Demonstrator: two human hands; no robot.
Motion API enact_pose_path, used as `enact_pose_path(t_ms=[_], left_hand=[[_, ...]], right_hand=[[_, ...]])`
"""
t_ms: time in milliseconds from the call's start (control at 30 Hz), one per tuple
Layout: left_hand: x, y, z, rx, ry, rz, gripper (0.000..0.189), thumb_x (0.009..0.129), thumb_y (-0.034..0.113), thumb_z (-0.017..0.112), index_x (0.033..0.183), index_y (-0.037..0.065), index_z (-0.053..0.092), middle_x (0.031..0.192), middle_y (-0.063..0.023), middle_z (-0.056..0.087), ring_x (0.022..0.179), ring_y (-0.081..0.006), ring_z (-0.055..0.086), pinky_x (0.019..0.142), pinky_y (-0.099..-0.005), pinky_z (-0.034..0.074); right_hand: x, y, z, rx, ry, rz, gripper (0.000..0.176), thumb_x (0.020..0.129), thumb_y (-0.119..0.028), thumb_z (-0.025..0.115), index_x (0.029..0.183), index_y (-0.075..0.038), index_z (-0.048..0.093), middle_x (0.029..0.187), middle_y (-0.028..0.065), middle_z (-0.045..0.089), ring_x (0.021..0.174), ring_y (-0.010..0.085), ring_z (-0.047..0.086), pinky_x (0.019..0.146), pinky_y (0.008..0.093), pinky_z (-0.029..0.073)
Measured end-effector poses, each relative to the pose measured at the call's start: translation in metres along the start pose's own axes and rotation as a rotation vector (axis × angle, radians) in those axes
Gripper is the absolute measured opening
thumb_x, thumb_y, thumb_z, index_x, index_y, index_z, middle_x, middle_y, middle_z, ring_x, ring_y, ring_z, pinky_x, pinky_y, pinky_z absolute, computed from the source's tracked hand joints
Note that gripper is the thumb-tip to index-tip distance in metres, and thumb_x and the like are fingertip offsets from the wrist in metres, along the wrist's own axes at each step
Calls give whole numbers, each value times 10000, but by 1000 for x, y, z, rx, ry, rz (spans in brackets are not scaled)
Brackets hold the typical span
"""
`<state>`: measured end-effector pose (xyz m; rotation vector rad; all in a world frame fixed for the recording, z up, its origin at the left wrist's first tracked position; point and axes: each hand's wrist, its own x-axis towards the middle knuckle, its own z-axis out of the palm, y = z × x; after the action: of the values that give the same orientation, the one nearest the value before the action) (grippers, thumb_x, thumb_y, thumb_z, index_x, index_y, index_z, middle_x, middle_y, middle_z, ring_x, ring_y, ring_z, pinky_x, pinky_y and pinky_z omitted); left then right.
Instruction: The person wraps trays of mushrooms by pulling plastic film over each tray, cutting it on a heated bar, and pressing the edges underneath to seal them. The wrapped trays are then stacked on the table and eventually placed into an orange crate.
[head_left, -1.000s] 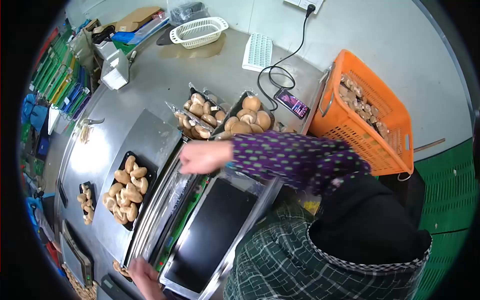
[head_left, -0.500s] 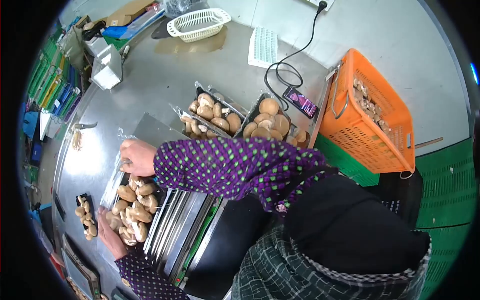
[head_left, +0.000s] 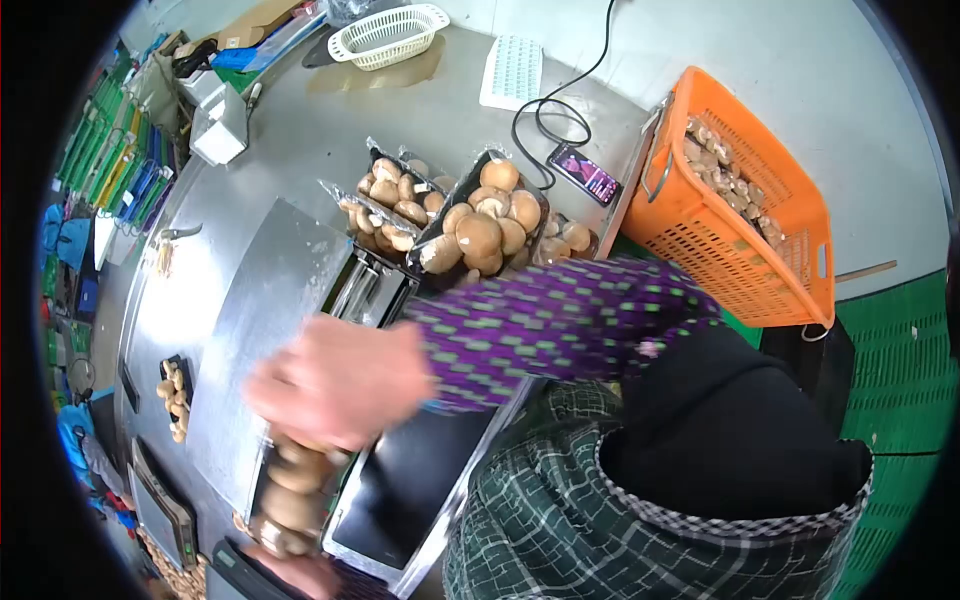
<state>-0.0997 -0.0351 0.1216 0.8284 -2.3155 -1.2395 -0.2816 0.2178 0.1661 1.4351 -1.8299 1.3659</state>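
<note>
A black tray of brown mushrooms (head_left: 295, 500) lies below my right hand (head_left: 335, 385), over the near side of the wrapping machine. My right hand arches palm-down over the tray's upper end, its fingers smeared by motion. At the tray's lower end is my left hand (head_left: 300, 572), closed against it with the fingertips partly hidden. Beside both hands lies the flat metal plate (head_left: 265, 310) of the machine. Metal rollers (head_left: 365, 292) show behind my right wrist.
Several film-wrapped mushroom trays (head_left: 480, 225) stand at the back, near a phone (head_left: 585, 175) and a black cable. An orange crate (head_left: 740, 230) holds more mushrooms at the right. A small mushroom tray (head_left: 173, 400), a scale (head_left: 165, 510) and a white basket (head_left: 390, 38) sit on the metal table.
Both hands and the mushroom tray have moved down and slightly right, off the place beside the rollers. The metal plate has come into fuller view. The camera view has shifted slightly.
</note>
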Motion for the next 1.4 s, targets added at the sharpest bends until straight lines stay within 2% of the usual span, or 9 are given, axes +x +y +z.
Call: enact_pose_path(t_ms=[67, 133, 233, 433, 600, 767, 933, 967, 1400], left_hand=[[-44, -30, -10, 644, -62, 464, 420, 789, 320, 628, 1042, -5, 545, 1059, -114, 568, 906, -294, 545, 812, -357, 430], [-77, -62, 19, 313, -367, 238, 481, 873, 429, 481, 1066, -10, 511, 967, -110, 586, 769, -214, 568, 670, -304, 461], [-103, -40, 35, -115, -168, -598, 439, 927, 447, 424, 946, 28, 552, 704, 1, 503, 442, -64, 388, 378, -208, 288], [-93, -28, 46, -283, 156, -338, 343, 915, 355, 497, 812, 31, 540, 601, 45, 427, 417, -4, 274, 361, -189, 166], [-74, -51, 36, -182, 34, -241, 412, 919, 334, 502, 620, 59, 435, 512, 70, 292, 435, -44, 251, 397, -217, 174], [-153, -100, -19, 688, -497, 86, 261, 791, 120, 585, 575, -22, 544, 494, -66, 453, 481, -155, 478, 457, -354, 385], [-209, -59, 66, -15, -902, -195, 201, 779, 130, 616, 638, -2, 557, 565, -43, 534, 548, -141, 525, 536, -320, 449], [-208, -50, 76, -114, -856, -197, 198, 781, 130, 619, 645, 1, 557, 570, -39, 536, 550, -135, 522, 536, -314, 446], [-192, 23, 131, -364, -706, 23, 151, 799, 58, 656, 716, 12, 539, 607, -3, 557, 551, -41, 462, 504, -211, 385]], right_hand=[[-49, -32, -13, 98, -115, 127, 211, 745, -107, 594, 755, -38, 394, 610, 44, 470, 412, 204, 491, 346, 329, 374], [-96, -50, -14, 150, -273, 392, 175, 775, -149, 582, 824, -57, 442, 634, 77, 523, 471, 250, 555, 367, 340, 394], [-129, -30, -27, 140, -546, 898, 382, 758, -393, 648, 895, -57, 530, 709, 116, 609, 593, 316, 597, 528, 371, 468], [-167, -17, -45, 552, -304, 1317, 319, 845, -272, 583, 832, 46, 579, 631, 145, 592, 575, 196, 597, 543, 318, 464], [-160, -6, -24, 282, -143, 1131, 320, 826, -240, 528, 680, 44, 557, 556, 158, 544, 484, 231, 518, 516, 371, 424], [-237, -56, -110, 454, -439, 1645, 292, 855, -152, 488, 606, -3, 525, 499, 16, 491, 379, 103, 452, 359, 242, 381], [-337, -71, -22, 221, -628, 1332, 340, 673, -220, 584, 954, -32, 623, 901, 209, 622, 785, 323, 606, 684, 394, 475], [-372, -60, 0, 109, -786, 1028, 295, 657, -238, 593, 873, -38, 613, 873, 203, 612, 786, 343, 589, 665, 407, 467], [-253, -88, -8, 683, -385, 639, 290, 790, -282, 604, 807, 7, 587, 666, 146, 569, 596, 268, 561, 556, 341, 437]])
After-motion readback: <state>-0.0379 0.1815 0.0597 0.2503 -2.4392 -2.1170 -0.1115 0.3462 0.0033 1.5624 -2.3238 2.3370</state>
